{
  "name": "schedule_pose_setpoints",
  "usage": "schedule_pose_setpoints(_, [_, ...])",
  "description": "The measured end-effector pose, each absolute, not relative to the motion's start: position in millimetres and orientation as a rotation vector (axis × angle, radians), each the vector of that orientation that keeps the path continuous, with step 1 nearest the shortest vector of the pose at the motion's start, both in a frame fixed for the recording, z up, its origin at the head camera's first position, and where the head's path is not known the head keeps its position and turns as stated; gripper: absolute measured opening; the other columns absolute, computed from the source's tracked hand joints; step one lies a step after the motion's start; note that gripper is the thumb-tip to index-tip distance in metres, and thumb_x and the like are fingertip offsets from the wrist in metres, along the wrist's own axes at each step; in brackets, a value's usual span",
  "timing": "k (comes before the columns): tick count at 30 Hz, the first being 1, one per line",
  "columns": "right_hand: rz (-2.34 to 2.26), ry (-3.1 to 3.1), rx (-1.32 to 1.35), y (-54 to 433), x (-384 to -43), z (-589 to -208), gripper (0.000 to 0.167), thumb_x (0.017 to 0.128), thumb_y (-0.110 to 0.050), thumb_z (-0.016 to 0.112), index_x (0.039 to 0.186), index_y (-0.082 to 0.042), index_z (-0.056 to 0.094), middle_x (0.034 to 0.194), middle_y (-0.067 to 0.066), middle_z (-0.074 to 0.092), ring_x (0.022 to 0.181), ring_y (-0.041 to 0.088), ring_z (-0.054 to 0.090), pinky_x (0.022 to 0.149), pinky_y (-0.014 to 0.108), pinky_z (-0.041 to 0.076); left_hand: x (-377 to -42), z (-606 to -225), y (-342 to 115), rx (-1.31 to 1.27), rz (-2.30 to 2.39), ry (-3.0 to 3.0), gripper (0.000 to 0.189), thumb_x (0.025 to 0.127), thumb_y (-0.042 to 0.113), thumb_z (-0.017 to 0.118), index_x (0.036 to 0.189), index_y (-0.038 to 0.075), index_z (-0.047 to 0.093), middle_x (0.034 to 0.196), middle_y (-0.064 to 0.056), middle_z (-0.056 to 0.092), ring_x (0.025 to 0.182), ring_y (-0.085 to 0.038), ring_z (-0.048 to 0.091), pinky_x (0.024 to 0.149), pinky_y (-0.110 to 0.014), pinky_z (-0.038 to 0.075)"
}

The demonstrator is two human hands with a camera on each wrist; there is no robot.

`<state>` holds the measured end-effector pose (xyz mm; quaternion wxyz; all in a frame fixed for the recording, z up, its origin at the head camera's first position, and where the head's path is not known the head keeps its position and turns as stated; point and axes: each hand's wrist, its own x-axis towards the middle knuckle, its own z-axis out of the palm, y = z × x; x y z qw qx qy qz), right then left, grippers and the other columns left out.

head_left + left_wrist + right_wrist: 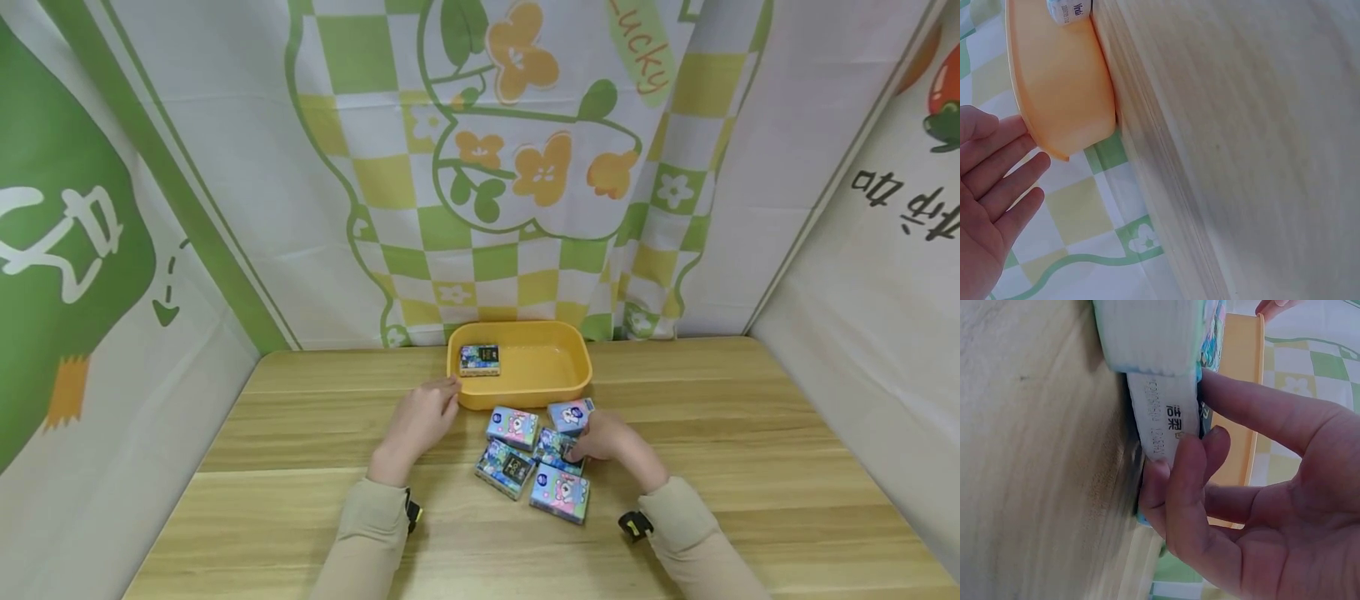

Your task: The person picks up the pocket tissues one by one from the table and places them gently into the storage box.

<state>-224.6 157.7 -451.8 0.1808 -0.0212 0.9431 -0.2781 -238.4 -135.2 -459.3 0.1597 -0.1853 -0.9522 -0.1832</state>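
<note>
My left hand [420, 417] touches the front left corner of a yellow tray [525, 398]; in the left wrist view its fingers [1013, 178] are fairly straight at the rim. With its fingers and thumb, my right hand [603, 435] grips a dark blue patterned tissue pack [553, 447] on the table. In the right wrist view, the fingers lie round the white end of that pack [1163, 409]. Around it lie another dark blue pack [506, 468], two pink-and-blue packs [513, 427] and a light blue pack [567, 415], which my hand partly covers.
One dark blue tissue pack [480, 360] sits in the tray's left end. The wooden table [300, 500] meets a checked, flowered cloth [525, 275] just behind the tray. Printed cloth walls [862, 333] stand at both sides.
</note>
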Motion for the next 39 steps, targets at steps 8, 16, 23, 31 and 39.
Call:
schedule_pose_setpoints(8, [-0.806, 2.649, -0.072, 158, -223, -450, 0.033, 0.070, -0.019, 0.080, 0.054, -0.011, 0.052, 0.053, -0.001, 0.048, 0.048, 0.010, 0.040, 0.043, 0.019, 0.031, -239, -460, -136, -0.524, -0.515, -2.723, 0.027, 0.092, 0.014, 0.056, 0.114, 0.006, 0.069, 0.124, -0.008, 0.064, 0.114, -0.026, 0.062, 0.099, -0.040, 0.050])
schedule_pose_setpoints(16, [-0.818, 2.651, -0.093, 159, -221, -450, 0.026, 0.070, -0.018, 0.079, 0.057, -0.009, 0.058, 0.054, -0.001, 0.052, 0.050, 0.010, 0.042, 0.045, 0.018, 0.031, -239, -461, -136, -0.516, -0.521, -2.720, 0.026, 0.092, 0.014, 0.057, 0.114, 0.006, 0.069, 0.124, -0.008, 0.064, 0.114, -0.025, 0.062, 0.099, -0.040, 0.050])
schedule_pose_setpoints(23, [-0.798, 2.670, -0.105, 161, -220, -450, 0.025, 0.070, -0.019, 0.079, 0.061, -0.009, 0.058, 0.056, -0.003, 0.049, 0.053, 0.010, 0.041, 0.046, 0.019, 0.031, -238, -460, -135, -0.516, -0.517, -2.727, 0.026, 0.092, 0.014, 0.057, 0.114, 0.006, 0.069, 0.124, -0.007, 0.064, 0.114, -0.025, 0.062, 0.099, -0.039, 0.050])
schedule_pose_setpoints(31, [-0.815, 2.668, -0.092, 162, -217, -446, 0.022, 0.070, -0.018, 0.079, 0.076, -0.003, 0.063, 0.066, 0.002, 0.057, 0.061, 0.014, 0.050, 0.051, 0.021, 0.038, -238, -459, -135, -0.546, -0.532, -2.688, 0.026, 0.091, 0.012, 0.057, 0.112, 0.004, 0.070, 0.122, -0.010, 0.065, 0.112, -0.027, 0.063, 0.098, -0.041, 0.050])
schedule_pose_setpoints(39, [-0.852, 2.675, -0.086, 163, -214, -443, 0.026, 0.070, -0.016, 0.079, 0.082, -0.001, 0.062, 0.073, 0.006, 0.059, 0.066, 0.016, 0.054, 0.054, 0.023, 0.043, -238, -460, -136, -0.527, -0.529, -2.715, 0.027, 0.091, 0.013, 0.056, 0.114, 0.006, 0.069, 0.124, -0.009, 0.064, 0.114, -0.026, 0.062, 0.099, -0.041, 0.050])
